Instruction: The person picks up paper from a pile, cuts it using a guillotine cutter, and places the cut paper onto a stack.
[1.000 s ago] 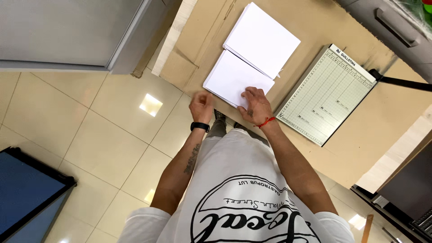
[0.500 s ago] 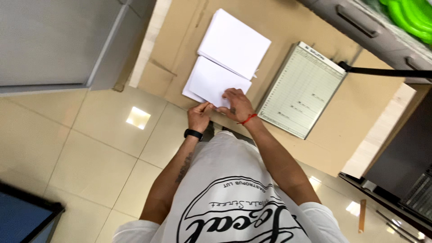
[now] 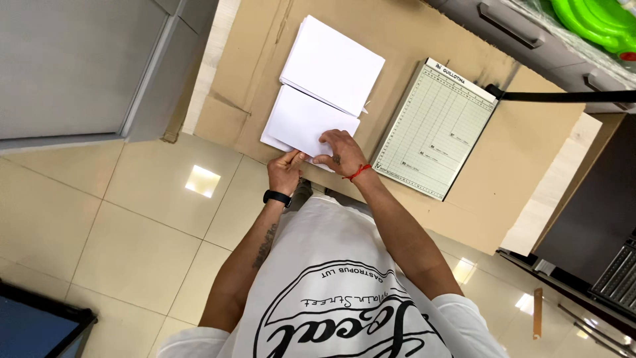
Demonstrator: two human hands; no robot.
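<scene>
Two stacks of white paper lie on a cardboard-covered surface [image 3: 411, 33]. The near paper stack [image 3: 301, 119] is under my hands; the far paper stack [image 3: 331, 63] lies just beyond it. My left hand [image 3: 285, 169], with a black wristband, pinches the near stack's front edge. My right hand [image 3: 338, 149], with a red string at the wrist, rests its fingers on top of the same stack near that corner.
A pale green grid-marked paper cutter [image 3: 434, 129] with a black arm [image 3: 556, 96] lies to the right of the stacks. A grey cabinet [image 3: 79, 66] stands at left, drawers [image 3: 510, 20] and a green plastic object [image 3: 596, 20] at top right. Glossy beige floor tiles [image 3: 132, 225] lie below.
The view has drifted so the stacks and cutter sit lower and more to the right in frame. Both hands stay at the near stack's front edge, barely shifted.
</scene>
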